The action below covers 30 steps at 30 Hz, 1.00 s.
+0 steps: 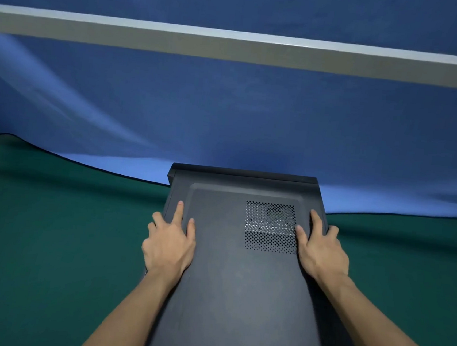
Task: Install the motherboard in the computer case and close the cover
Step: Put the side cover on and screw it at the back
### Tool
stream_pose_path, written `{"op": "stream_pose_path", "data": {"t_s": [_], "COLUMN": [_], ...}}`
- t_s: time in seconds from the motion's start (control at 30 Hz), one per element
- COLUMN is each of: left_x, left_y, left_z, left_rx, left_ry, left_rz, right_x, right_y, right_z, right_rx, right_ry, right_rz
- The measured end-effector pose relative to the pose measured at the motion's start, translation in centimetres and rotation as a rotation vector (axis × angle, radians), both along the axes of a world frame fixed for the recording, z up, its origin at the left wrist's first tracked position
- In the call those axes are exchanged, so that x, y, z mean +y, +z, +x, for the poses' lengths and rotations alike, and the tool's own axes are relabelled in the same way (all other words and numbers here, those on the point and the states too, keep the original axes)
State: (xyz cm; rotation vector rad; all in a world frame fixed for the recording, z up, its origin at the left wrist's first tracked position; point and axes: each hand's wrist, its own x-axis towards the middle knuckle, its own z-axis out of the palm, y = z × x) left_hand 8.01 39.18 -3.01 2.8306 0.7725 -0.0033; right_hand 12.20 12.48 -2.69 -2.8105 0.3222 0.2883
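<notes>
two hands flat on the dark grey metal side cover [229, 270]
left hand [169, 243] and right hand [322, 254], each grip spread, press its long edges; cover lies on the black computer case [245, 174], long axis pointing away over the green counter [48, 239].

Dim, cool-toned frame, soft even light, slight blur.
No hard shadows, only faint ones under the hands [169, 243] on the green counter [48, 239]. Pale streaky sheen on the blue backdrop [227, 111] at left. Wide-angle bend at the edges; grey bar [234, 43] looks soft.
</notes>
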Motion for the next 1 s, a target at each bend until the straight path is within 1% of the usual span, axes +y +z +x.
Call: {"op": "stream_pose_path", "data": {"t_s": [0.1, 0.13, 0.23, 0.3, 0.4, 0.43, 0.5, 0.53, 0.6, 0.7, 0.8, 1.0], "left_x": [-0.2, -0.5, -1.9, -4.3, -9.7, -11.7, -15.5, -17.3, -20.6, -23.9, -24.8, -25.1], "left_y": [0.4, 0.5, 1.2, 1.9, 2.9, 3.2, 3.4, 3.1, 2.0, 0.9, 0.6, 0.2], "left_z": [-0.1, -0.2, -0.2, -0.3, -0.4, -0.5, -0.8, -1.0, -1.0, -0.7, -0.1, 0.3], "left_rx": [0.010, 0.031, 0.099, 0.032, -0.174, -0.216, -0.177, -0.143, -0.114, -0.067, -0.094, -0.100], "left_ry": [-0.017, -0.025, -0.078, -0.145, -0.364, -0.437, -0.508, -0.522, -0.552, -0.478, -0.355, -0.307], "left_rz": [-0.027, 0.000, 0.196, 0.221, 0.108, 0.050, -0.090, -0.130, -0.150, -0.105, -0.043, -0.025], "right_x": [-2.1, -3.1, -6.0, -8.0, -11.2, -12.3, -14.1, -14.7, -15.7, -16.1, -15.2, -12.4], "right_y": [0.8, 1.0, 1.0, 0.9, 0.5, 0.2, -0.5, -0.9, -1.8, -3.7, -5.6, -7.8], "right_z": [-0.6, -1.4, -4.4, -6.2, -7.9, -8.3, -8.7, -8.9, -8.8, -8.7, -8.5, -6.9], "right_rx": [0.075, 0.072, 0.014, -0.007, 0.004, 0.021, 0.058, 0.079, 0.123, 0.216, 0.298, 0.471], "right_ry": [0.052, 0.046, -0.005, -0.066, -0.164, -0.183, -0.205, -0.210, -0.205, -0.156, -0.096, 0.017], "right_rz": [0.156, 0.218, 0.350, 0.417, 0.479, 0.482, 0.477, 0.472, 0.461, 0.469, 0.509, 0.449]}}
